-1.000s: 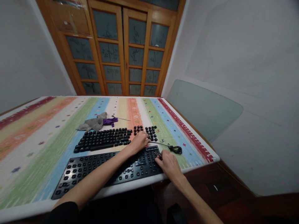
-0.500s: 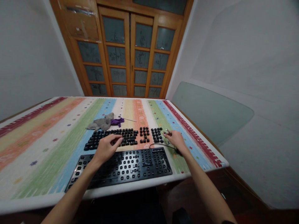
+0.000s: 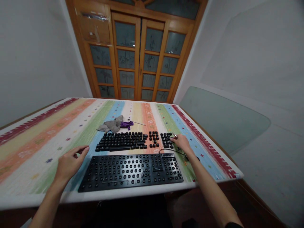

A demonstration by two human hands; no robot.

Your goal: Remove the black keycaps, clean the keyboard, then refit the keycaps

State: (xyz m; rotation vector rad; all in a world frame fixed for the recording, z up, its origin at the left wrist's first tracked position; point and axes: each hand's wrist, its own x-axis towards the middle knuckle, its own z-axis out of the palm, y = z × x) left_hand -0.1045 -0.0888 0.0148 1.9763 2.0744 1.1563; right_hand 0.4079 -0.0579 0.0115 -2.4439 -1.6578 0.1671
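My left hand (image 3: pixel 70 163) hovers over or rests on the tablecloth at the left, its fingers loosely bent and the thumb a little apart; I see nothing in it. To its right lies a black keyboard base (image 3: pixel 133 172) with its keycaps off. Behind the base, black keycaps (image 3: pixel 123 139) are laid out in keyboard order. My right hand (image 3: pixel 181 142) is at the right end of these rows, beside the number-pad keycaps (image 3: pixel 166 139). Its fingers are closed on a small shiny metal tool (image 3: pixel 174 135), mostly hidden by the hand.
A grey cloth (image 3: pixel 112 125) and a purple cloth (image 3: pixel 127 124) lie behind the keycaps, with a thin rod (image 3: pixel 139 123) beside them. A black cable (image 3: pixel 173 149) runs under my right forearm. The striped tablecloth (image 3: pixel 42 136) covers the table, whose front edge is near me.
My left hand has moved left, away from the keycaps, and off from above the keyboard base. My right hand stays by the number-pad keycaps with the tool. The view has shifted slightly.
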